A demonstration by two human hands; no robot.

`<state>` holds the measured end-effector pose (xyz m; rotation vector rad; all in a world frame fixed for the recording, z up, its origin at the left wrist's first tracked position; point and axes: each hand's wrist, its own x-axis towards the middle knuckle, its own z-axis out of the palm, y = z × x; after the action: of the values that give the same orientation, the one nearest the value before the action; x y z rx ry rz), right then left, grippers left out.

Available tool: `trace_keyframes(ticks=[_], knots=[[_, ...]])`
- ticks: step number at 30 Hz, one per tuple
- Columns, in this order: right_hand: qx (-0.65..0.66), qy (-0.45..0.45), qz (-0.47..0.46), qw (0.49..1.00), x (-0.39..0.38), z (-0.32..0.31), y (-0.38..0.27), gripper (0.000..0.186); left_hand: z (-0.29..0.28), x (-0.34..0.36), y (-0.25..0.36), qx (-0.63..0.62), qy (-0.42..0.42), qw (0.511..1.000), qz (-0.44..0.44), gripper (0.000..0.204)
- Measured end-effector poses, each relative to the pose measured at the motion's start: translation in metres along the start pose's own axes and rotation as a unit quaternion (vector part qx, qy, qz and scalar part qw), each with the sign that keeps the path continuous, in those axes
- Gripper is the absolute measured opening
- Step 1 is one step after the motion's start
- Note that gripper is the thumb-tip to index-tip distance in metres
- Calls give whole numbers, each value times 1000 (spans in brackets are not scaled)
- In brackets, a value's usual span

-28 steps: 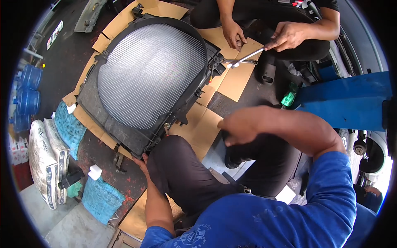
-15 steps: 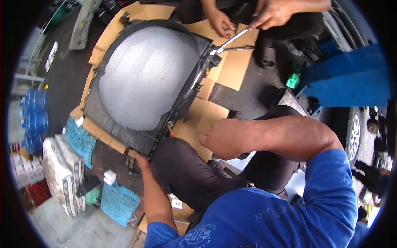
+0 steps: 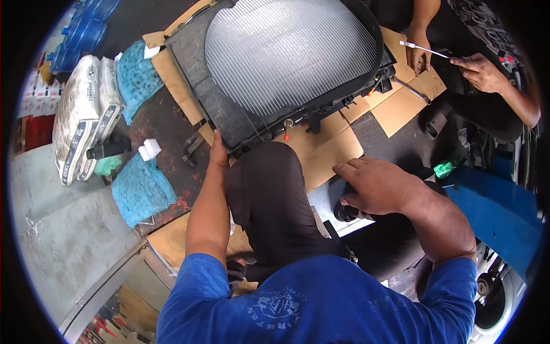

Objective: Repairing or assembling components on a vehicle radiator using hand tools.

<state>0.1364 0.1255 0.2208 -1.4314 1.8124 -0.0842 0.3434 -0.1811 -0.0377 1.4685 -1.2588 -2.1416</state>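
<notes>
A radiator [image 3: 189,71] with a black frame and a large round shroud opening, silvery fins [image 3: 292,51] showing through it, lies on flattened cardboard ahead of me. My left hand [image 3: 218,151] grips its near left corner, thumb along the edge and the other fingers mostly hidden. Over my lap hangs my right hand [image 3: 378,182], open, fingers stretched forward and thumb apart, with nothing visible in it. Along the radiator's near side, close to my knee, sits a fitting with a red tip [image 3: 287,131].
At upper right, a co-worker's hand [image 3: 481,71] holds a slim shiny tool [image 3: 424,49]; their other hand [image 3: 419,54] is beside it. A curved metal bar [image 3: 412,90] lies on cardboard [image 3: 395,117]. Sacks [image 3: 80,120], blue bundles [image 3: 143,189] and water bottles [image 3: 86,34] stand left.
My view has swung, placing the radiator higher and farther right. My right hand has uncurled and spread its fingers. The co-worker's tool has come away from the radiator's corner.
</notes>
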Motion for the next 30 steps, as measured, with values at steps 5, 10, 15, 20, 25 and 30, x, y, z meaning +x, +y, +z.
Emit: trace_keyframes(ticks=[5,10,15,20,25,30], knots=[[-9,-18,-21,1000,13,0,-2,49,-5,-1,-5,14,-49,998,40,81],[-20,-30,-3,999,24,1,5,48,1,-8,-6,6,-53,998,26,77],[-44,-49,20,998,31,-2,10,47,-13,0,-13,-21,-51,998,15,74],[-22,2,14,1000,27,-3,19,47,-13,7,-18,80,8,995,63,71],[-14,2,26,1000,18,-15,19,45,-26,16,-22,166,-15,982,87,73],[-15,53,50,997,0,-29,25,46,-47,30,-32,205,1,974,96,77]])
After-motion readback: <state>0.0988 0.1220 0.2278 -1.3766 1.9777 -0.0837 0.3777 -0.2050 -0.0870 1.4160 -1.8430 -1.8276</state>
